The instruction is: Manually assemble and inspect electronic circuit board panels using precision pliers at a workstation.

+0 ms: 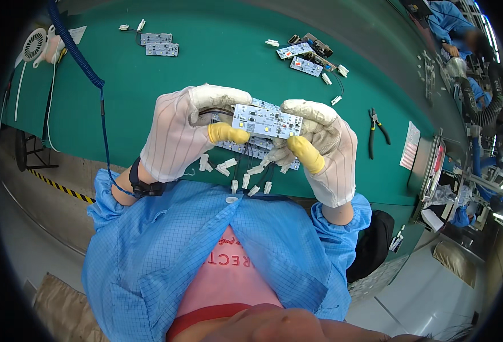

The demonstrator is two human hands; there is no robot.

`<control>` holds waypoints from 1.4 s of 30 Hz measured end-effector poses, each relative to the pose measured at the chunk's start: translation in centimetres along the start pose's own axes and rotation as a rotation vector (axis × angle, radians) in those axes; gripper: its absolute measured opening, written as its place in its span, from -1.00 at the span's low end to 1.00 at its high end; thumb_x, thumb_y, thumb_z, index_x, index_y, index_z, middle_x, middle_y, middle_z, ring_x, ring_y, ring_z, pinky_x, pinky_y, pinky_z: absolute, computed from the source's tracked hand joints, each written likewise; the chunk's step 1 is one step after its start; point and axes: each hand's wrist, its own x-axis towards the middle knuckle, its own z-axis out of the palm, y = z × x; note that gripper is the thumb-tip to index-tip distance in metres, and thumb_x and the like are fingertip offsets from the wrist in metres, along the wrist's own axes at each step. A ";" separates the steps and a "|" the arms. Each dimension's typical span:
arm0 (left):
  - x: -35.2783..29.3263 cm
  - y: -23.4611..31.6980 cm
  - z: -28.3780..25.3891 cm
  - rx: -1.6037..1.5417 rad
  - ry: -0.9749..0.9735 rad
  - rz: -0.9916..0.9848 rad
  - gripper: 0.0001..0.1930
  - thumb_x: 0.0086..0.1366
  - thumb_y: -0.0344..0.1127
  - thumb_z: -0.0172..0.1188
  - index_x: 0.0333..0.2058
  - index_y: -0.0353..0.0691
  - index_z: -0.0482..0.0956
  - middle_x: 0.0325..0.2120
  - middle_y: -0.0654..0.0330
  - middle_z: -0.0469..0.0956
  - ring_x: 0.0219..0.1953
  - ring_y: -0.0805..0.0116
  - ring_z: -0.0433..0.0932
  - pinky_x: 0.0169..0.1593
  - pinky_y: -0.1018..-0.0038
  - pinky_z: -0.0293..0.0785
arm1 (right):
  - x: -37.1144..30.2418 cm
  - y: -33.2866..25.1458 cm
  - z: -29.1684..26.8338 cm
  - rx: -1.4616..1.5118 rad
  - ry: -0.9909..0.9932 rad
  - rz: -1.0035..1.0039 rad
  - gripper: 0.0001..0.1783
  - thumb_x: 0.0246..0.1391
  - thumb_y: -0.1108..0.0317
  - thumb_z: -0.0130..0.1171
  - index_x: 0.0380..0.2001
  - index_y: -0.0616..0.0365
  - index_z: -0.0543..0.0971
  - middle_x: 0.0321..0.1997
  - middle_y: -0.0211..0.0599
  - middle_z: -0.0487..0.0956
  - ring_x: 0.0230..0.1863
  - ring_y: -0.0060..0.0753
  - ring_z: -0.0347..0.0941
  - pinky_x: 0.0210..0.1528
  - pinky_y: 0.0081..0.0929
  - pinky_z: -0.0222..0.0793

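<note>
A white LED circuit board (267,121) is held up level between both my gloved hands. My left hand (183,122) grips its left end, with a yellow-covered thumb on the front face. At its right end my right hand (325,145) pinches it the same way, the yellow-covered thumb near the lower corner. Dark wires pass by my left fingers. Below and behind lie more circuit boards (237,147), partly hidden by the held one and my hands. Several white plug connectors (225,165) on wires spread out toward my body.
Two boards (161,49) lie at the far left of the green bench (217,51); a pile of boards (306,65) sits far right. Pliers (377,128) and a paper sheet (411,145) are at right. A blue coiled cord (77,51) runs to my wrist strap. A fan (35,45) stands left.
</note>
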 end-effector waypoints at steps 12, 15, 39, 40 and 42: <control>-0.9 -1.0 -0.5 0.140 -0.079 -0.159 -0.55 -0.03 -0.19 0.40 -0.19 -0.31 0.56 -0.35 0.17 0.59 -0.34 0.49 0.57 -0.27 0.63 0.51 | 0.1 -0.2 -2.4 -0.274 -0.075 -0.100 -0.24 -0.06 0.00 0.31 0.05 0.36 0.34 -0.17 -0.16 0.56 -0.16 -0.40 0.53 -0.19 -0.47 0.51; -0.4 -0.3 -0.8 -0.002 -0.090 -0.302 -0.50 -0.05 -0.10 0.40 -0.19 -0.32 0.55 -0.35 0.16 0.59 -0.35 0.50 0.58 -0.27 0.64 0.52 | 0.8 1.3 -9.7 -0.825 0.193 -0.355 0.08 -0.20 -0.38 0.19 0.18 0.28 0.23 0.02 -0.05 0.43 0.12 -0.14 0.35 0.10 -0.13 0.29; -0.2 -0.1 -0.7 0.309 -0.144 -0.056 -0.51 -0.08 -0.03 0.41 -0.24 -0.24 0.58 -0.44 0.22 0.61 -0.49 0.48 0.55 -0.36 0.58 0.43 | -1.1 0.5 -6.0 -1.301 0.086 -0.548 -0.45 -0.19 -0.04 0.35 -0.25 0.13 0.48 -0.29 -0.31 0.49 -0.36 -0.35 0.37 -0.32 -0.45 0.29; -0.1 0.1 -0.6 0.144 -0.147 -0.139 -0.52 -0.08 -0.02 0.40 -0.24 -0.23 0.59 -0.45 0.23 0.61 -0.49 0.48 0.54 -0.36 0.57 0.42 | -1.2 0.4 -5.9 -1.302 0.087 -0.550 -0.45 -0.19 -0.04 0.35 -0.25 0.13 0.48 -0.29 -0.31 0.49 -0.36 -0.35 0.37 -0.32 -0.45 0.29; -0.1 0.0 -0.5 -0.021 -0.148 -0.218 -0.52 -0.08 -0.02 0.40 -0.25 -0.21 0.59 -0.46 0.25 0.60 -0.49 0.49 0.53 -0.36 0.56 0.40 | -1.4 0.0 -5.6 -1.295 0.072 -0.435 -0.48 -0.19 0.01 0.35 -0.25 0.13 0.48 -0.31 -0.34 0.49 -0.40 -0.38 0.34 -0.33 -0.44 0.29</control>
